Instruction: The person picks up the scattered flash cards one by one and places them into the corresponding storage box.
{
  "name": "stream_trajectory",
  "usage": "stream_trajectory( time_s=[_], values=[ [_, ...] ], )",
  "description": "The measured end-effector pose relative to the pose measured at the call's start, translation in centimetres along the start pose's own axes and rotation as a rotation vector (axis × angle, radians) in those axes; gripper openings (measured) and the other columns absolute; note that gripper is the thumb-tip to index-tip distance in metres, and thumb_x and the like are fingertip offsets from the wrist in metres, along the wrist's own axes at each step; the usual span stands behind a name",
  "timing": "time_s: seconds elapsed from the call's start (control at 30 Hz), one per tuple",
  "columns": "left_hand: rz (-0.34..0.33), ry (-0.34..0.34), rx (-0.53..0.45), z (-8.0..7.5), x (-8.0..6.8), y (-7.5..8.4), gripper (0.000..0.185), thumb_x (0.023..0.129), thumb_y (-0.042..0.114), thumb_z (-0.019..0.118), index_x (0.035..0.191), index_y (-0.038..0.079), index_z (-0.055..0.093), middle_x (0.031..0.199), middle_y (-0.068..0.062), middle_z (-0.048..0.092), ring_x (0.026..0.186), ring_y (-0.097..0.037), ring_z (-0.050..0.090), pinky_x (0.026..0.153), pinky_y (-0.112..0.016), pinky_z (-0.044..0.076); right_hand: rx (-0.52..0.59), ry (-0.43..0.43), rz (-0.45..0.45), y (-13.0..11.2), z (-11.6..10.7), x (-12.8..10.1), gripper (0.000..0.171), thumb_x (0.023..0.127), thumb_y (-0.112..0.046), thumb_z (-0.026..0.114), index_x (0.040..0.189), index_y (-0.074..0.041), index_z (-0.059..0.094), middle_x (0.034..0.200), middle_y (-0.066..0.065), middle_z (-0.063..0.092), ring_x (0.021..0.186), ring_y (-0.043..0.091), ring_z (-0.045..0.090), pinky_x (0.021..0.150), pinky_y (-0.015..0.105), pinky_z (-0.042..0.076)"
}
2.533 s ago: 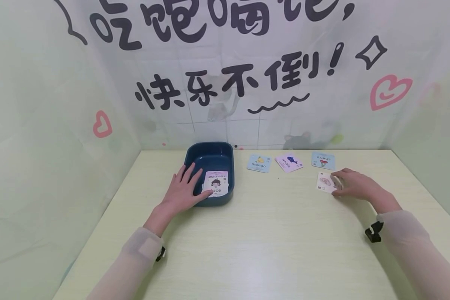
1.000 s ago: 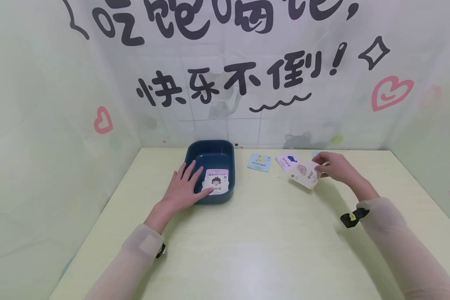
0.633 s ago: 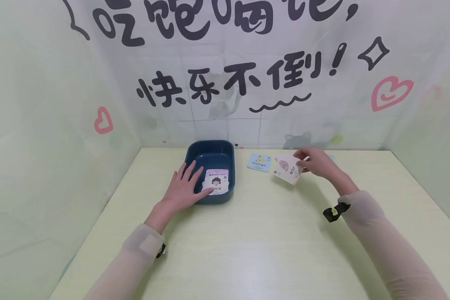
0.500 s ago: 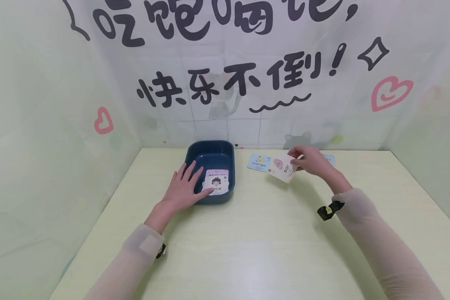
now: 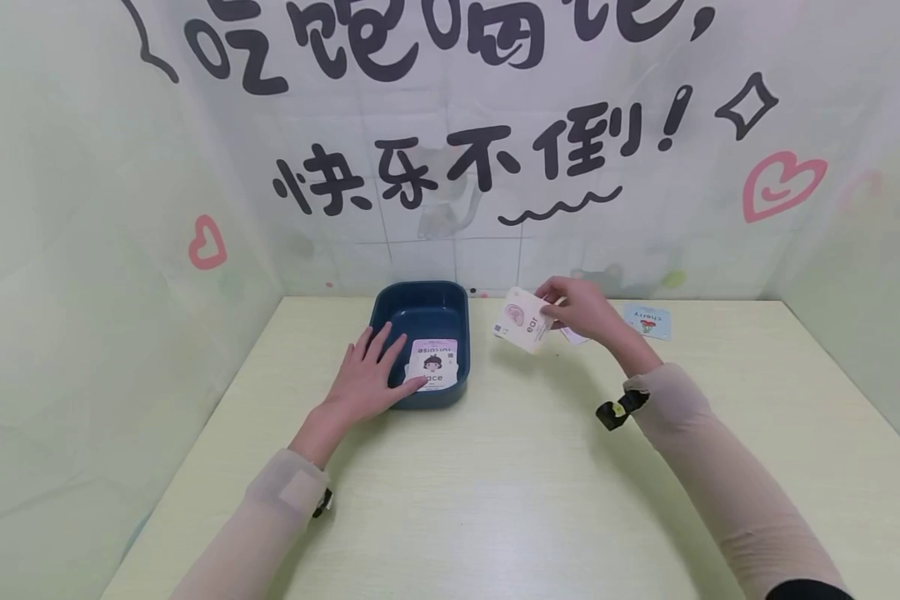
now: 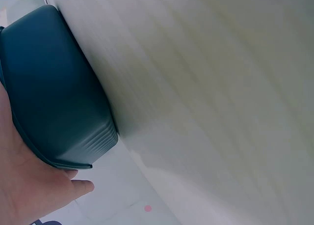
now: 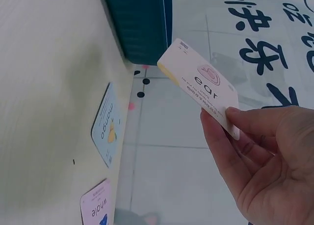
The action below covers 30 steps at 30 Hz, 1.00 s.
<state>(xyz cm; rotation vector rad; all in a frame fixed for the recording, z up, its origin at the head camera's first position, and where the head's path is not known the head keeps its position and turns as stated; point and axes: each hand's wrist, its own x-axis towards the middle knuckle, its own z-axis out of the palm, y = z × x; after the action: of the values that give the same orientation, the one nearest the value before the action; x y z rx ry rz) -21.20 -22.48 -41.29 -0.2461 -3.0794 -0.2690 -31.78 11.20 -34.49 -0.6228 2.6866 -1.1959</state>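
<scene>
My right hand (image 5: 579, 310) pinches a cream "ear" card (image 5: 523, 321) by its edge and holds it in the air just right of the dark blue tub (image 5: 420, 300). In the right wrist view the ear card (image 7: 200, 85) is held between thumb and fingers (image 7: 230, 136), above the "mango" card (image 7: 108, 124) and the "whale" card (image 7: 98, 208). My left hand (image 5: 371, 375) lies with straight fingers on the tub's near left rim, touching the "face" card (image 5: 432, 365) inside. The left wrist view shows my palm (image 6: 29, 185) against the tub's outer wall (image 6: 54, 97).
A "cherry" card (image 5: 647, 321) lies at the back right of the pale green table (image 5: 525, 483). The whale card (image 5: 573, 336) peeks out under my right hand. Printed curtain walls close in the back and both sides.
My right hand lifted the ear card off the table at the right and carried it left, past the cherry, whale and mango cards, toward the tub. My left hand stayed put.
</scene>
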Motion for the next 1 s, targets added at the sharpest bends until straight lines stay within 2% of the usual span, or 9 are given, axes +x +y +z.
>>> stream_trajectory(
  time_s=[0.17, 0.4, 0.67, 0.87, 1.0],
  values=[
    [-0.004, -0.002, -0.002, 0.0, -0.1, 0.0, 0.091, 0.090, 0.067, 0.055, 0.159, 0.014, 0.027, 0.168, -0.015, 0.012, 0.154, -0.044, 0.008, 0.122, -0.065, 0.014, 0.017, -0.004, 0.007, -1.4, 1.1, 0.6, 0.024, 0.097, 0.000, 0.059, 0.120, 0.005, 0.061, 0.110, 0.022, 0.065, 0.097, 0.034, 0.070, 0.075, 0.034, 0.063],
    [-0.007, 0.000, -0.002, 0.0, -0.1, -0.1, 0.091, 0.090, 0.067, 0.055, 0.159, 0.014, 0.027, 0.169, -0.015, 0.012, 0.155, -0.044, 0.007, 0.122, -0.065, 0.014, 0.074, -0.024, 0.010, -3.1, 2.8, 1.4, 0.025, 0.097, -0.001, 0.058, 0.122, 0.003, 0.061, 0.112, 0.022, 0.064, 0.099, 0.033, 0.069, 0.084, 0.045, 0.061],
    [-0.013, -0.004, -0.005, 0.0, -0.1, -0.1, 0.091, 0.090, 0.067, 0.055, 0.158, 0.013, 0.028, 0.168, -0.015, 0.012, 0.154, -0.044, 0.007, 0.122, -0.065, 0.014, 0.117, -0.026, -0.011, -4.2, 4.8, 2.2, 0.026, 0.097, 0.000, 0.058, 0.122, 0.004, 0.061, 0.110, 0.022, 0.064, 0.097, 0.032, 0.070, 0.084, 0.045, 0.061],
    [-0.013, -0.006, -0.004, 0.1, 0.0, -0.1, 0.091, 0.090, 0.067, 0.055, 0.158, 0.013, 0.028, 0.168, -0.015, 0.012, 0.154, -0.044, 0.007, 0.122, -0.065, 0.014, 0.148, -0.022, -0.022, -4.7, 6.4, 2.7, 0.026, 0.096, 0.001, 0.059, 0.121, 0.005, 0.061, 0.109, 0.023, 0.065, 0.095, 0.031, 0.070, 0.076, 0.034, 0.063],
    [-0.009, -0.002, 0.000, 0.1, 0.1, 0.0, 0.091, 0.090, 0.067, 0.054, 0.158, 0.013, 0.028, 0.168, -0.015, 0.012, 0.154, -0.044, 0.008, 0.122, -0.066, 0.015, 0.146, -0.014, -0.009, -5.0, 7.4, 3.0, 0.025, 0.096, 0.001, 0.059, 0.121, 0.004, 0.061, 0.109, 0.022, 0.066, 0.094, 0.031, 0.070, 0.076, 0.033, 0.063]
  ],
)
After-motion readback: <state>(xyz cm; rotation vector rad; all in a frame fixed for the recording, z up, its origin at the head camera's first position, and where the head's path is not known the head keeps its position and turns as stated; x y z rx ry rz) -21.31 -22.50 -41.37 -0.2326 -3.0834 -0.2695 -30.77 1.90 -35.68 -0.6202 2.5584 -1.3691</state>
